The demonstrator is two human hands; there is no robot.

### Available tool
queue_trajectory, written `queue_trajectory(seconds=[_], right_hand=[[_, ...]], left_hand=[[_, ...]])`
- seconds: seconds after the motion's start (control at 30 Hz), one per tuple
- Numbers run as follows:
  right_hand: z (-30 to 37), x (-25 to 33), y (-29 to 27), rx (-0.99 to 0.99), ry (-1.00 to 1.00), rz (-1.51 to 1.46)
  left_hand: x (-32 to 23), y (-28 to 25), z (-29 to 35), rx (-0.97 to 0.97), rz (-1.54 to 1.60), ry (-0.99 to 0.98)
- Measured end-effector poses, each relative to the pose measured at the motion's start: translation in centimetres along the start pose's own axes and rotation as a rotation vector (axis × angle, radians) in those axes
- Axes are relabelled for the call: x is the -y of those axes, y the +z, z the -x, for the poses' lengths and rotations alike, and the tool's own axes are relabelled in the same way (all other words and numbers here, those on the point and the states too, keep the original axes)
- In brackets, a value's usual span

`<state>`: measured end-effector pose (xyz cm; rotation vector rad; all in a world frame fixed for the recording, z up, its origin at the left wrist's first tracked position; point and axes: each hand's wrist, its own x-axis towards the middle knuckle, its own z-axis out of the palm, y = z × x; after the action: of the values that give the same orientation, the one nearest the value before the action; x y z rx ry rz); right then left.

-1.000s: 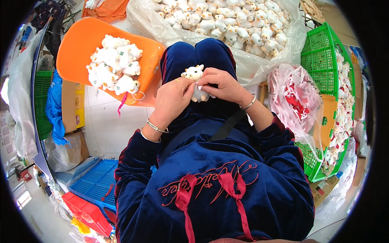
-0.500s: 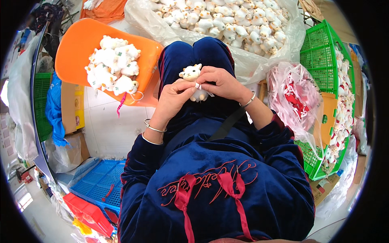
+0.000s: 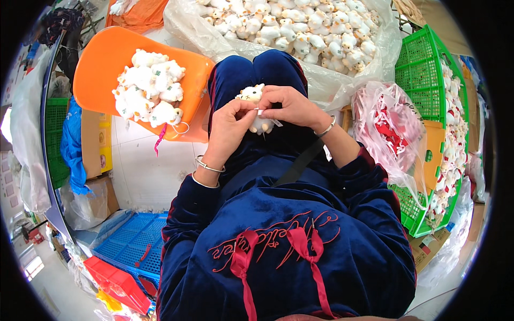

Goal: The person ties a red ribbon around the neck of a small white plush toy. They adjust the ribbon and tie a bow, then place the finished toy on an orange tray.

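A small white plush animal (image 3: 261, 127) with a cream head and dark eyes rests upright over my lap, between my two hands. At its neck a narrow white ribbon (image 3: 259, 112) is pinched from both sides. My left hand (image 3: 231, 124) has thumb and forefinger pressed together on the ribbon's left part. On the other side my right hand (image 3: 292, 108) is closed, its fingertips on the ribbon's right part. Fingers cover some of the toy's middle. Whether the ribbon is knotted cannot be made out.
Several similar plush toys (image 3: 150, 88) lie piled on an orange chair (image 3: 96, 75) at left. Ahead, a clear plastic bag (image 3: 187, 27) holds many more. To my right are a pink-tinted bag (image 3: 369, 117) with red pieces and a green crate (image 3: 420, 80). Blue crates (image 3: 136, 235) stand at lower left.
My fingertips have shifted slightly at the toy's neck, and the white ribbon shows more plainly between them. The toy's head is turned a little differently, partly behind my fingers.
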<state>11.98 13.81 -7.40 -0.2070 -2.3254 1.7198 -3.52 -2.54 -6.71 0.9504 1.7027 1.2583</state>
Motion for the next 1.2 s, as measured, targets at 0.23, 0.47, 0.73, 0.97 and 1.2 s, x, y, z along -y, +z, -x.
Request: queue_trajectory(seconds=[0.23,0.47,0.73,0.97,1.2], right_hand=[[-0.2,0.3,-0.1,0.012,0.052,-0.017],[-0.6,1.0,0.7,-0.041,0.187,0.035],[-0.9,0.9,0.8,-0.040,0.250,0.054],[-1.1,1.2,0.3,0.006,0.254,0.016],[-1.4,0.6,-0.7,0.147,0.227,0.027]], left_hand=[[-0.3,1.1,-0.4,-0.120,0.034,0.012],[0.7,0.8,-0.5,-0.048,0.203,-0.021],[0.5,-0.9,-0.7,0.091,0.112,-0.023],[0.5,-1.4,-0.7,0.119,-0.066,0.131],[0.5,-1.9,-1.3,0.210,-0.231,0.403]])
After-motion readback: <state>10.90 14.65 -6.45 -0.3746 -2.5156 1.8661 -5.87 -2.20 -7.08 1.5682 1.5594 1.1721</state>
